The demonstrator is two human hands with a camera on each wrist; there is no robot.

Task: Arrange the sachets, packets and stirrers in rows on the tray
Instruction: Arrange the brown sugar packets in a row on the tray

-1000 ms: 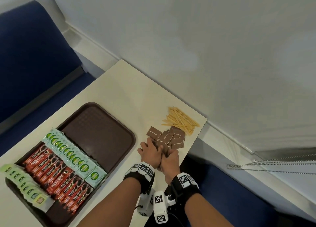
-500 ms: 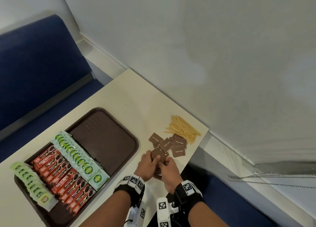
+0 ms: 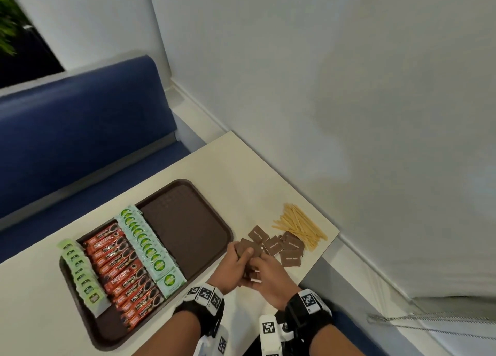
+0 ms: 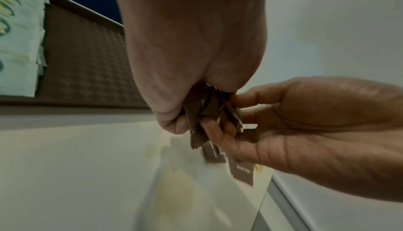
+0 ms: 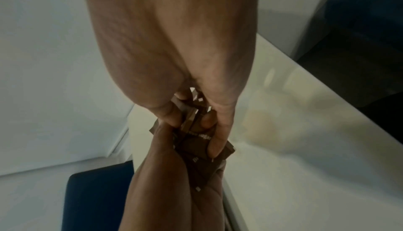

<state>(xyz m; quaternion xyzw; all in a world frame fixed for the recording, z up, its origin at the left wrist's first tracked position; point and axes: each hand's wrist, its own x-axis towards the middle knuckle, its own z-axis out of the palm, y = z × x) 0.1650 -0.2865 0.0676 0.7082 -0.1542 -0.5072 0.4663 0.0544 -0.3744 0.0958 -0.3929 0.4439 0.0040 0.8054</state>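
Brown sugar sachets (image 3: 248,249) gathered in both hands, just right of the tray (image 3: 188,221).
Left hand (image 3: 237,261) and right hand (image 3: 264,276) meet above the surface (image 3: 214,162), fingers of both curled round the bundle. More brown sachets (image 3: 291,256) lie loose near the wooden stirrers (image 3: 299,225). On the tray's left half sit rows of green sachets (image 3: 149,248) and red coffee packets (image 3: 120,272).

A cream, smooth-topped rectangular table (image 3: 214,165) stands with its far right edge close against a plain white wall (image 3: 335,87). Beyond the table's far left side runs a dark blue padded bench seat (image 3: 80,130), and above that bench's backrest, at the upper left, green plant leaves (image 3: 6,25) show, blurred.
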